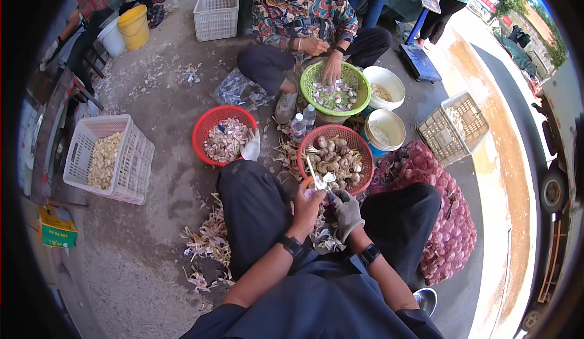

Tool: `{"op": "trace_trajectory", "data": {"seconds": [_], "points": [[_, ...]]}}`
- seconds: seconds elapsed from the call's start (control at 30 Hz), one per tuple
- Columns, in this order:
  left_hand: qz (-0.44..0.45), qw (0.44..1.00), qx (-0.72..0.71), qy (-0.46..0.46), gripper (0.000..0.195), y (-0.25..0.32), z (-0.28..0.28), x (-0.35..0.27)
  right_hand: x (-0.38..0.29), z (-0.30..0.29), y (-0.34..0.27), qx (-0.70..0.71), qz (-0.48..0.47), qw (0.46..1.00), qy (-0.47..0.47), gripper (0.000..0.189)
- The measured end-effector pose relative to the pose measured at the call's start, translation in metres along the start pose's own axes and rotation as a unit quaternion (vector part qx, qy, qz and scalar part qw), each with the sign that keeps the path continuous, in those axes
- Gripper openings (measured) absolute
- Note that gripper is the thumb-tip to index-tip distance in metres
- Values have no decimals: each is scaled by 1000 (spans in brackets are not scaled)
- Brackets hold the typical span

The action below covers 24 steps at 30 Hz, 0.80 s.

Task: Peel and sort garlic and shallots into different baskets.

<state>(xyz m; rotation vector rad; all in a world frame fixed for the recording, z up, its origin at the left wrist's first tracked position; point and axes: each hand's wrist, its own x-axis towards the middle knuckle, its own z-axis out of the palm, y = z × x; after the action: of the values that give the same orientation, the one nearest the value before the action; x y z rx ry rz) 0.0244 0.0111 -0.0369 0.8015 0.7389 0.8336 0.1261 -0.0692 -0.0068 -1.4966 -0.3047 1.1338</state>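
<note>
My bare left hand (306, 207) holds a partly peeled garlic bulb (323, 182) with a long pale stalk, over the near rim of a red basket (302, 149) of whole garlic bulbs (335, 156). My right hand (345, 213), in a grey glove, meets it at the bulb; whether it grips a small tool is hidden. To the left stands a red basin (197, 133) of garlic cloves (224, 142), with a white glove (251, 145) over its rim. Loose garlic skins (214, 238) lie beside and between my legs.
Opposite, a seated person's hand (332, 69) reaches into a green basket (308, 97) of cloves. White buckets (387, 120) and plastic bottles (299, 128) stand nearby. A net sack of garlic (449, 229) lies right; crates with garlic stand left (141, 165) and right (477, 126). A blue platform scale (419, 62) is behind.
</note>
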Motion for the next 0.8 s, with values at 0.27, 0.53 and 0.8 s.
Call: {"op": "trace_trajectory", "data": {"seconds": [0.27,0.53,0.8], "points": [[29,955,287,-71,34,7,-5,2,-3,-5,2,-126,-68,990,17,30],[85,949,301,-31,26,7,2,-4,2,0,20,-171,-130,977,-4,26],[34,966,256,-26,21,3,-5,-8,3,5,28,-148,-91,985,-17,25]]}}
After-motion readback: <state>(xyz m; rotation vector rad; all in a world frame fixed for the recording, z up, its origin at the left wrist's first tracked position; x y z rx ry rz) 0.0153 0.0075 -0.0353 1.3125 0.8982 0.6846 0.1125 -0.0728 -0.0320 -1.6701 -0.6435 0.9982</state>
